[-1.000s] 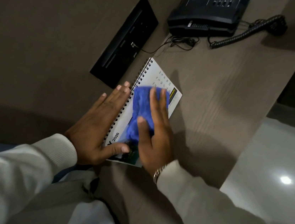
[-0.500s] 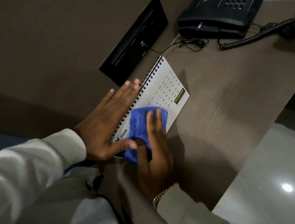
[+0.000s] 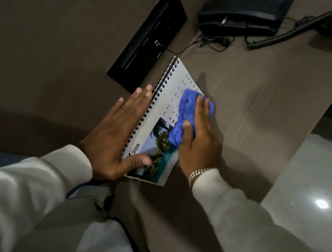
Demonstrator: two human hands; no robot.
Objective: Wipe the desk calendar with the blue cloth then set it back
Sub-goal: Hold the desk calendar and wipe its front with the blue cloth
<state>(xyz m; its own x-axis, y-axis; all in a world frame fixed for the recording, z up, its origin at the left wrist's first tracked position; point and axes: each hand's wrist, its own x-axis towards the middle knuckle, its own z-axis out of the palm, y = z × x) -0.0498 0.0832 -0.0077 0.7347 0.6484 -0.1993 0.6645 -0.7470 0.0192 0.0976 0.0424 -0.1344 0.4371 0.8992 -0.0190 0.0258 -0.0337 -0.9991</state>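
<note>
Here calendar (image 3: 161, 124) lies between hands, flat spread left hand (image 3: 113, 140) at 9 o'clock, right hand (image 3: 199, 140) pressing bunched cloth (image 3: 188, 114) at 3.

The desk calendar (image 3: 161, 122) lies flat on the worktop (image 3: 262, 97). The left hand (image 3: 116, 140) rests on its left edge; the cloth (image 3: 188, 114) lies on its right part under the right hand (image 3: 198, 142). Behind it lies the telephone (image 3: 248, 6).

Black telephone (image 3: 248, 4) – coiled cord (image 3: 293, 29) trailing – beside a black wall panel (image 3: 146, 38).
</note>
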